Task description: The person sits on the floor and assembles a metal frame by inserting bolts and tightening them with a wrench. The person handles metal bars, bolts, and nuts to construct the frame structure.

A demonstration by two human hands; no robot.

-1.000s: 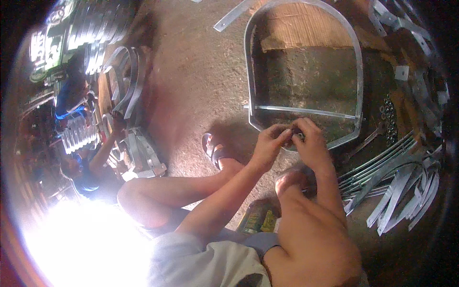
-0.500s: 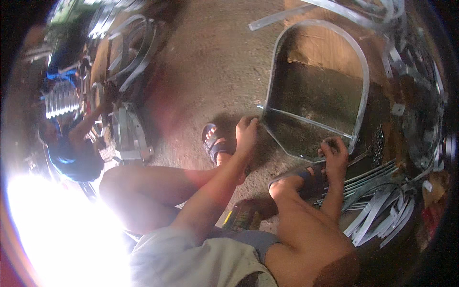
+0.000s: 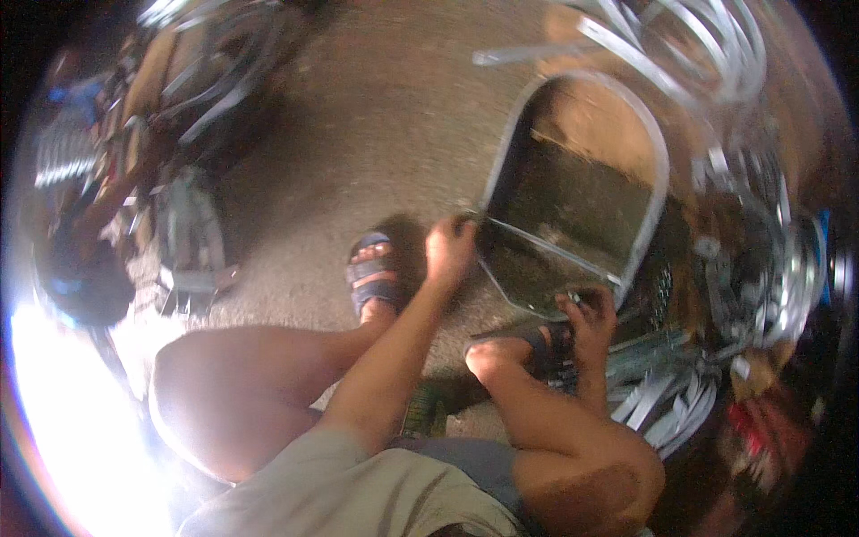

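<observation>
Grey metal strip, bent into an arch, is forming the frame (image 3: 646, 143) that is lying on the dirt ground (image 3: 358, 134) in front of the seated person. Its rounded end is pointing far, toward a heap of pale curved strips (image 3: 689, 45), while its straight sides are running back toward the person and closing into an angled near end. A thin cross bar (image 3: 555, 252) is spanning the frame from its left side to its right side, low down. Inside the arch, a brownish board is showing at the far part and darker ground nearer; motion blur is softening the detail.

The left hand (image 3: 449, 251) is resting on the left side of the frame, right where the cross bar is meeting it, with fingers curled over the metal; how tightly they are closing I cannot tell. The right hand (image 3: 591, 315) is sitting at the near right corner of the frame, fingers bent around something small and dark there, though blur is hiding what it is and how firm the grip is.

Both feet are wearing dark strapped sandals: the left one (image 3: 371, 279) is standing just left of the left hand, the right one (image 3: 523, 345) is lying just near the frame's near end. More loose metal strips (image 3: 662, 403) are lying to the right of the right knee. Another person (image 3: 80, 268) is sitting at the far left among stacked metal parts.
</observation>
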